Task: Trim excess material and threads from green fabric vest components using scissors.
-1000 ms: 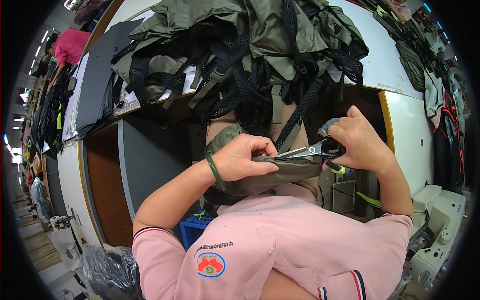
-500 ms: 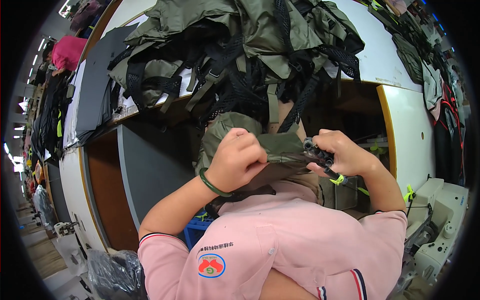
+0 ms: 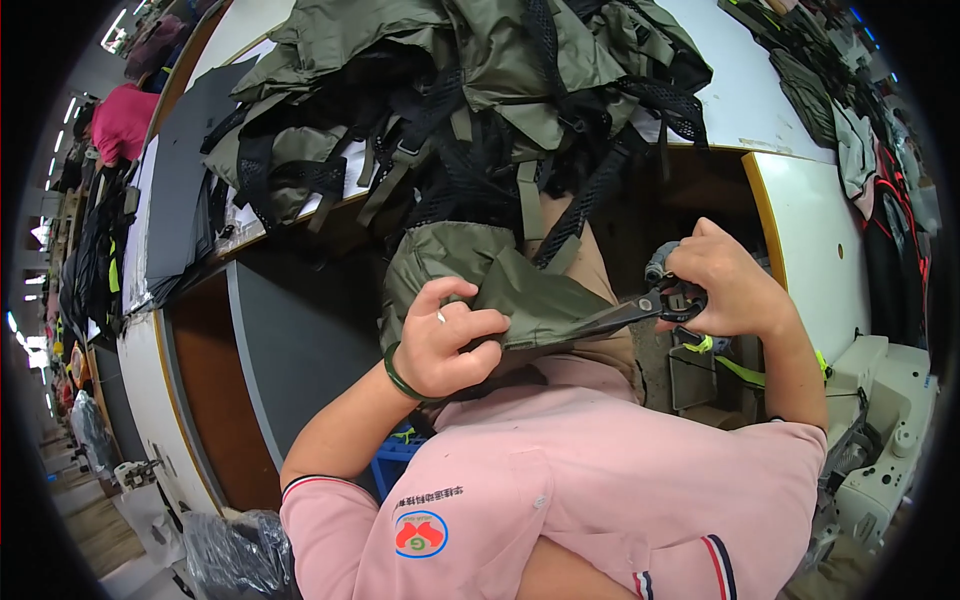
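Observation:
My right hand point(image 3: 728, 282) grips black-handled scissors point(image 3: 652, 306), their blades pointing left along the near edge of an olive-green fabric piece point(image 3: 540, 298). A yellow-green strip point(image 3: 740, 372) hangs below the handles. My left hand point(image 3: 446, 340), with a ring and a green bangle, is closed on the fabric's near left edge, its fingers curled; the thumb is mostly hidden. The fabric lies over my lap and joins a larger olive part with black mesh and webbing straps point(image 3: 528, 200) that drops from the table.
Olive backpack pieces with black mesh straps point(image 3: 490, 60) heap over the white table's point(image 3: 745, 105) front edge. Dark grey sheets point(image 3: 190, 180) are stacked at left. Open shelves lie beneath. A sewing machine point(image 3: 880, 440) stands at right, a blue crate point(image 3: 390, 465) by my left side.
The scissors have swung from pointing toward me to lying along the fabric's edge, with my right hand higher. My left hand has shifted slightly left and down, its fingers looser.

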The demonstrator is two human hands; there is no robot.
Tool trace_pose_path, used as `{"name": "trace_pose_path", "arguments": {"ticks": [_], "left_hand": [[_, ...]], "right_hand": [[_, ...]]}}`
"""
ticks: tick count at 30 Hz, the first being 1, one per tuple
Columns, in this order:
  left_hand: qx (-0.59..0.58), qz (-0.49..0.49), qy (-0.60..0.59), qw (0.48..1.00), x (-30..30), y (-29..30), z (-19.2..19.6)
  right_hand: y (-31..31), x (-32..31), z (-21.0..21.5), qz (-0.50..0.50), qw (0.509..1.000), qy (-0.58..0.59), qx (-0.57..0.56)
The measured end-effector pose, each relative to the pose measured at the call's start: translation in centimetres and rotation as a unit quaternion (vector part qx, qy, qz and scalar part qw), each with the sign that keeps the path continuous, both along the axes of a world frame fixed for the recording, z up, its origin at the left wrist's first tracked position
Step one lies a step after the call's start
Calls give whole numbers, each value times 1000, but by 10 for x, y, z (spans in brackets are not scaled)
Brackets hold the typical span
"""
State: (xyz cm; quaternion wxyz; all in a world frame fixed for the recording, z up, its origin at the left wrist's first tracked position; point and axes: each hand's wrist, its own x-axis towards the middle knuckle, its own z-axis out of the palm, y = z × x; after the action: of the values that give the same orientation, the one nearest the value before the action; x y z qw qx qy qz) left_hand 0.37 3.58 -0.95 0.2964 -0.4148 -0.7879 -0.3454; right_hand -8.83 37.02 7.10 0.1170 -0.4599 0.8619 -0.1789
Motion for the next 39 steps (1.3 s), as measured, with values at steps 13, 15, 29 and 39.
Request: {"name": "trace_pose_path", "arguments": {"ticks": [13,15,29,39], "left_hand": [[-8,-3,3,1000,3,-1,-4],[-12,-3,-2,1000,3,-1,-4],[-11,-10,-6,1000,1,2,-2],[-20,-17,-21,999,-10,26,8]], "right_hand": [[14,-1,0,15,997,-57,56],[14,-1,-1,16,997,-55,59],[7,-3,-2,0,998,-55,8],[-73,18,-7,-11,975,-154,-160]]}}
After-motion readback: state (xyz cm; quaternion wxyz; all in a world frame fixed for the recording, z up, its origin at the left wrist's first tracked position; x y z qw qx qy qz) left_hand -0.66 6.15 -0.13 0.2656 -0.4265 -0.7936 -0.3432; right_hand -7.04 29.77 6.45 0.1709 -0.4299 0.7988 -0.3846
